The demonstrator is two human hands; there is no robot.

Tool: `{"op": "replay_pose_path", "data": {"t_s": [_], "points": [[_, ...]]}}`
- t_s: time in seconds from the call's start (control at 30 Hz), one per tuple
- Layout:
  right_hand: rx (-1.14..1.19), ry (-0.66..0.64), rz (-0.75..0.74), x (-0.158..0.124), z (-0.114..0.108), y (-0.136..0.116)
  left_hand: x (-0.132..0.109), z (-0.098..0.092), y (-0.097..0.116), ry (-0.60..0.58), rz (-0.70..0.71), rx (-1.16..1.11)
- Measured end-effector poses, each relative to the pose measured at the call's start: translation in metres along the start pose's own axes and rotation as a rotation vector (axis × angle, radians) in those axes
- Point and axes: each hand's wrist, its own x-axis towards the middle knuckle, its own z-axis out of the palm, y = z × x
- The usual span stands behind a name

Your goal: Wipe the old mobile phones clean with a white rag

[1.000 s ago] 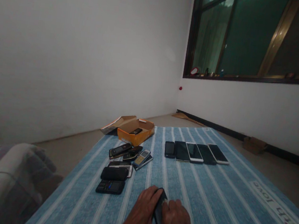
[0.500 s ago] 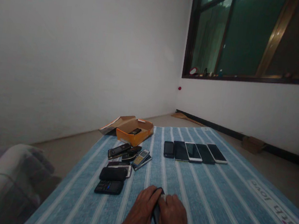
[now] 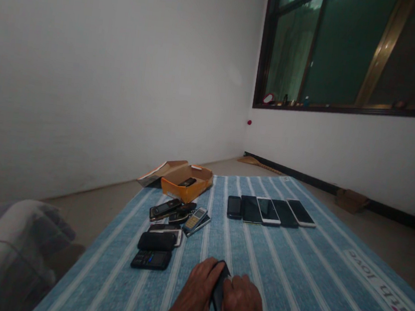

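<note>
At the front of the striped cloth, my left hand (image 3: 196, 293) is closed around the left side of a dark, slim phone (image 3: 218, 290), which is tilted and partly covered. My right hand (image 3: 244, 304) lies against its right side with fingers curled in. A small pale bit shows by the right fingertips, too small to name. Left of my hands lie a black keypad phone (image 3: 151, 259) and a black phone or case (image 3: 157, 241). Behind them are a white-edged phone (image 3: 178, 237), a silver keypad phone (image 3: 195, 219) and several dark phones (image 3: 165, 209), overlapping.
An orange cardboard box (image 3: 183, 193), lid open, stands at the far left with a phone (image 3: 188, 182) inside. Several smartphones (image 3: 268, 211) lie in a row on the far right of the blue striped cloth (image 3: 256, 252). A fabric-covered thing (image 3: 14, 253) is at left.
My right hand has shifted slightly to the right and the fingers have curled more, baring more of the phone's upper surface. My left hand stays in place.
</note>
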Motion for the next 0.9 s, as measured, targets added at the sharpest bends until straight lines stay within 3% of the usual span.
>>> {"op": "replay_pose_path", "data": {"t_s": [0.47,0.9], "points": [[0.06,0.166,-0.049,0.004,0.024,0.002,-0.001,-0.001,0.0,0.021,-0.017,-0.027],[0.088,0.244,-0.064,0.006,0.03,0.003,-0.002,0.002,-0.002,0.034,0.013,-0.015]]}}
